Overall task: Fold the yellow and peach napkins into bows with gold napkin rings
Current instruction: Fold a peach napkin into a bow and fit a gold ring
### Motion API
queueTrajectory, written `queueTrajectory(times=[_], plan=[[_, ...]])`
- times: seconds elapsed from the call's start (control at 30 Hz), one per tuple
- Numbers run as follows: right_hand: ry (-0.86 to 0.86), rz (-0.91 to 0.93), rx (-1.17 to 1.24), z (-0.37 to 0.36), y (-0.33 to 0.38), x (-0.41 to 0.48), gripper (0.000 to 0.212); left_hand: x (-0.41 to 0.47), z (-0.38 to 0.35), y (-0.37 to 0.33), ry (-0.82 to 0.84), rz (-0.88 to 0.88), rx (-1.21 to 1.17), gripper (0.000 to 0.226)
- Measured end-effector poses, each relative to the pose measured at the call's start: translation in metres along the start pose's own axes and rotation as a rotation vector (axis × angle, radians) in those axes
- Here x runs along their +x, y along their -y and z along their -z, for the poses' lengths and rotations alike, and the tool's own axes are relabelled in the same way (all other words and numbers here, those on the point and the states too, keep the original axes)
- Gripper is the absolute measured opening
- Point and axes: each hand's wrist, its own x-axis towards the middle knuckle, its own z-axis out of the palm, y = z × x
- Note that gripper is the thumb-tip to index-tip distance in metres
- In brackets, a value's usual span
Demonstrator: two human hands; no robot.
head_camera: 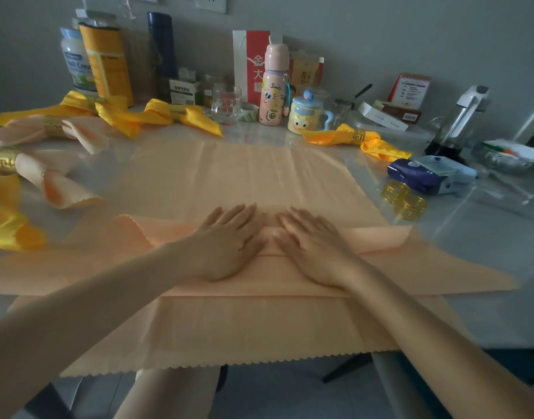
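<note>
Pressing flat, fingers spread, side by side on the folded band of the peach napkin (244, 176) mid-table: left hand (226, 246), right hand (314, 249). Just right of it, two loose rings (410, 207). Left and behind, finished bows (199, 119) threaded through rings. Further back, a lidded mug (305, 114) and a glass (226, 105), contents unclear.

A pink bottle (273, 89) at the back of the table carries the handwritten-style word "Smile". Behind it, a red and white paper bag (250, 66) shows the Chinese characters 金大福. A white jar (77, 63) at far left reads partly "ll Cre".
</note>
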Motion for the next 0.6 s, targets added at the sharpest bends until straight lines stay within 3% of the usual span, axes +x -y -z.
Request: queueTrajectory(times=[0.17,0.3,0.37,0.5,0.6], plan=[[-0.023,-0.084,-0.02,0.002,-0.026,-0.012,0.055,-0.018,-0.005,0.015,-0.072,-0.008,0.022,0.089],[-0.036,-0.087,-0.021,0.002,-0.028,-0.014,0.055,-0.043,-0.004,0.032,-0.062,0.069,0.024,0.084],[-0.036,-0.089,-0.032,0.0,-0.029,-0.013,0.056,-0.05,0.001,0.032,-0.141,0.125,0.047,0.091],[-0.043,-0.093,-0.049,-0.001,-0.029,-0.013,0.058,-0.055,0.007,-0.04,-0.18,-0.044,-0.088,0.065],[-0.011,-0.081,-0.09,0.001,-0.029,-0.013,0.07,-0.054,-0.007,-0.093,-0.091,-0.142,-0.138,0.074]])
